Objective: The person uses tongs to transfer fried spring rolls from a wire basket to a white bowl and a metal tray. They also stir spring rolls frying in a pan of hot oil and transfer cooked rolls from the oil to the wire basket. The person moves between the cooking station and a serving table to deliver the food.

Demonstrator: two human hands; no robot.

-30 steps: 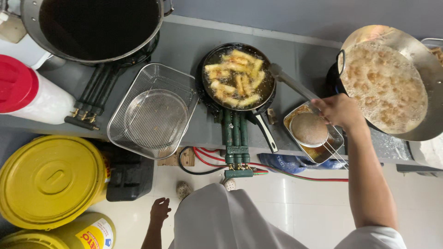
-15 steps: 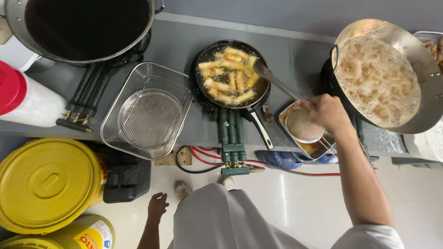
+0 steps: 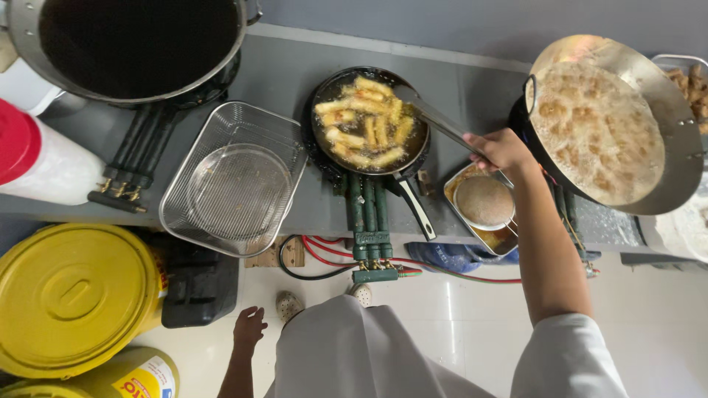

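The right hand (image 3: 500, 149) is closed around the handle end of a long metal utensil (image 3: 435, 116), tongs or a turner, I cannot tell which from this height. Its working tip reaches into the black frying pan (image 3: 369, 121) at that pan's right rim. The utensil's long axis runs on a slant, from the hand up and to the left into the pan, so the fried rolls (image 3: 363, 124) lie up and left of the grip, along the line the tool already points. The rolls sit in bubbling oil, most of them lying roughly parallel across the middle of the pan; the tip is at the ones nearest the pan's right side, though whether it touches any is too small to tell. The pan's own black handle (image 3: 417, 208) points down and to the right, toward the person, and passes just left of the hand without touching it. Right of the pan stands a small metal tray with a round strainer (image 3: 483, 200) in it, directly under the wrist; further right a large wok of frothing oil (image 3: 601, 129). Left of the pan rests a wire basket (image 3: 236, 179). The left hand (image 3: 249, 329) hangs low beside the body, fingers loosely spread and holding nothing, well apart from the pan, so the right hand is much the nearer.
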